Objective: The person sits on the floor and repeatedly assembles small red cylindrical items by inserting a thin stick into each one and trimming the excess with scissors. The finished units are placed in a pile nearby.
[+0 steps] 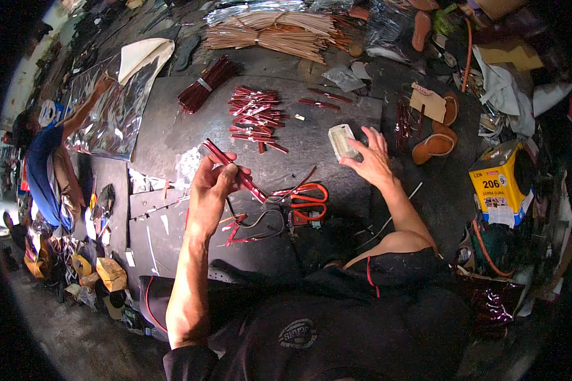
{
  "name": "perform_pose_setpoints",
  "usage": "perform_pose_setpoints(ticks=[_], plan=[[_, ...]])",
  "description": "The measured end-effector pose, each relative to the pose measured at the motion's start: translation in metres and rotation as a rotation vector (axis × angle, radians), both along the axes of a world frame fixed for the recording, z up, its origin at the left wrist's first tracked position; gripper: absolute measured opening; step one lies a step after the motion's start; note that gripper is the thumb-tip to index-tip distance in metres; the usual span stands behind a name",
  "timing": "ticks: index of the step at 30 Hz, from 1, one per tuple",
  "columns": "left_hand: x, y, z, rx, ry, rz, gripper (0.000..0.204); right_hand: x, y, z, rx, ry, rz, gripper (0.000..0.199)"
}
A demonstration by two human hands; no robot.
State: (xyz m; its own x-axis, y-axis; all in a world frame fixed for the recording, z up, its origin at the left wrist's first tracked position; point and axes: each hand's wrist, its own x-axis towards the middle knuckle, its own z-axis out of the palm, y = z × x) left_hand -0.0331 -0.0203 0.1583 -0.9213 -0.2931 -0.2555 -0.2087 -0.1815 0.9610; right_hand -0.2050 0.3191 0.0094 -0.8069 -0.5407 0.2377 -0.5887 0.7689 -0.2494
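Observation:
My left hand (pixel 216 184) is closed round a few glossy dark red strips (pixel 218 151), which slant across its fingers. To the right, my right hand (pixel 374 160) has its fingers spread beside a small clear plastic box (pixel 340 141). Its thumb and fingertips are at the box's right edge; whether they touch it I cannot tell. A pile of short red strip bundles (pixel 254 114) lies beyond my left hand. Between my hands and nearer to me are orange-handled scissors (pixel 310 202) and some loose red strips (pixel 236 230).
A banded bunch of dark red strips (pixel 206 84) and long tan strips (pixel 270 35) lie at the back. Tan sole-shaped pieces (pixel 433 147) and a yellow box (pixel 499 184) are at the right. At the left, another person (pixel 47 149) reaches over a shiny sheet (pixel 111 111).

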Motion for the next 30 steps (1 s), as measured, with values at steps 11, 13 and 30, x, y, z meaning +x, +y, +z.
perform_pose_setpoints(ticks=[11,13,30], plan=[[0.0,0.0,-0.006,-0.005,-0.095,-0.048,0.031,-0.001,-0.012,-0.007,0.093,-0.046,0.056,0.068],[-0.001,0.0,-0.007,-0.003,-0.108,-0.056,0.032,-0.005,-0.01,-0.012,0.113,-0.038,0.053,0.07],[-0.001,-0.002,0.003,0.031,-0.149,-0.137,0.043,-0.006,-0.02,-0.009,0.072,-0.041,0.096,0.053]])
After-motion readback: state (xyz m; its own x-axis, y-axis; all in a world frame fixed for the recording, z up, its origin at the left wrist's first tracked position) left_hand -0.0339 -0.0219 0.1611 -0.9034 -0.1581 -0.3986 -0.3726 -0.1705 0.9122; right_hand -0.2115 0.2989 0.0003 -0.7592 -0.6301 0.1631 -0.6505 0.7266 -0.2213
